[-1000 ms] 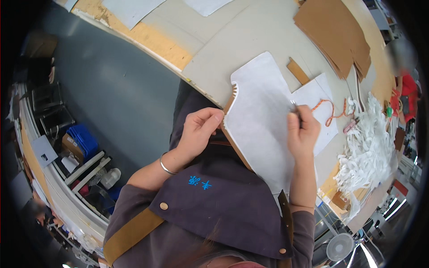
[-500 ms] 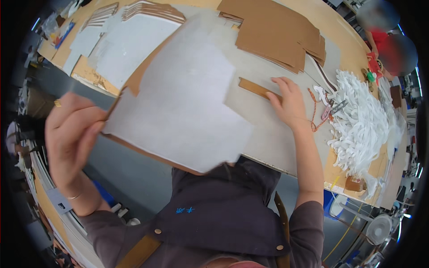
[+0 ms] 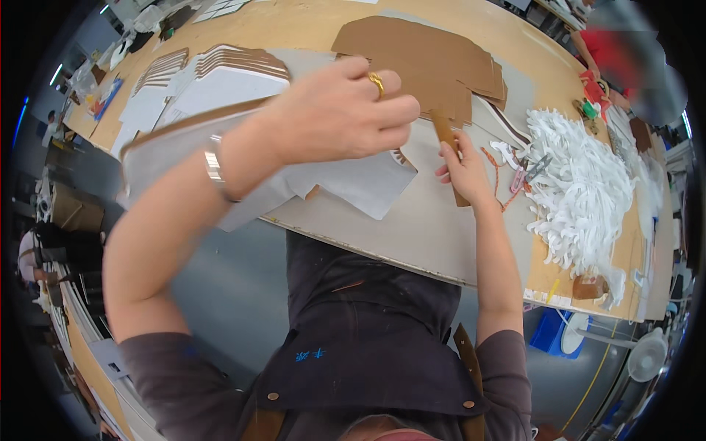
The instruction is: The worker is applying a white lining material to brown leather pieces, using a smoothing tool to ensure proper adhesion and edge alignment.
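Note:
My left hand (image 3: 371,110), wearing a ring and bracelet, is raised over the table with fingers curled; what it holds, if anything, is hidden. Under it and to its left lie white backed pieces with brown edges (image 3: 353,184), partly hidden by my arm. My right hand (image 3: 463,165) grips a narrow tan strip (image 3: 443,121) held lengthwise away from me. Beside that hand are orange cord (image 3: 494,163), small scissors (image 3: 537,170) and a large pile of white strips (image 3: 577,195). Behind it sits a stack of brown sheets (image 3: 412,59).
The worktable (image 3: 353,239) curves across the view. Stacked white pieces with brown edges (image 3: 235,73) lie back left. A person in red (image 3: 599,44) is at the far right, another person (image 3: 37,250) at far left. A white fan (image 3: 647,353) stands lower right.
The white piece my left hand held up now lies on the table, and that hand has swung up and rightward over it. My right hand has closed on the tan strip and lifted its end.

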Demonstrator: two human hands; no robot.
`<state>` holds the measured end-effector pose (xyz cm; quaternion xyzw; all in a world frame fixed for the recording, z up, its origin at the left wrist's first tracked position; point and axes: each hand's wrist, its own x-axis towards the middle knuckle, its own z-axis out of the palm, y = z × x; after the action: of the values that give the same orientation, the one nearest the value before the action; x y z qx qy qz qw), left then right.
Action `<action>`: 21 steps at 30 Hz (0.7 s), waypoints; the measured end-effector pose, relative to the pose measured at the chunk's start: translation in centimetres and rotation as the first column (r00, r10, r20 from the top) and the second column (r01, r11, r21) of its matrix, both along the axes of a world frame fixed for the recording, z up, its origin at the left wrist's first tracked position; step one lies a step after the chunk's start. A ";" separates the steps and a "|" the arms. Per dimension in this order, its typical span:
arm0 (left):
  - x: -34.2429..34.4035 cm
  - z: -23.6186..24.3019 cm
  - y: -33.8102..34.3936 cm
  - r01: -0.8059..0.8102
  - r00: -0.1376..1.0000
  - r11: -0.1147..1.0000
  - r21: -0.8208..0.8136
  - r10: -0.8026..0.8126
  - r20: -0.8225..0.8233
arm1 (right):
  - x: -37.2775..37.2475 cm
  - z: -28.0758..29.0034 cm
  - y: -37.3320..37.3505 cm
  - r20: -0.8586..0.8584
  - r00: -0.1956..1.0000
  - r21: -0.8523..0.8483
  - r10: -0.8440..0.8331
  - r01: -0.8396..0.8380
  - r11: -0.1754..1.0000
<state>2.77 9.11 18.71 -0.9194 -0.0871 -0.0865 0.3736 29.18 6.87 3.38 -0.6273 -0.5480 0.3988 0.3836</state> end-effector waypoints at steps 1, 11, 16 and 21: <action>1.4 -3.0 0.6 -0.021 0.988 1.000 0.017 0.018 0.155 | 0.5 0.4 -0.6 -0.104 0.993 0.028 -0.055 0.058 0.998; 1.8 -20.1 -2.0 -0.246 0.743 0.660 -0.710 0.599 0.299 | 6.4 -2.1 -9.1 -0.315 0.933 0.113 -0.172 0.217 0.970; 1.6 -19.9 -0.8 -0.316 0.790 0.642 -0.699 0.586 0.180 | 4.2 -3.3 -9.3 -0.478 0.857 0.321 -0.194 0.376 0.869; 1.6 -18.9 -1.7 -0.162 0.875 0.775 -0.610 0.399 0.274 | 3.5 -3.0 -9.7 -0.514 0.835 0.290 -0.199 0.387 0.875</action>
<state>4.40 7.46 -0.23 -0.9279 -0.3203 -0.1790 0.0656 32.68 -2.79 0.36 -0.5028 -0.4010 0.3586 0.6766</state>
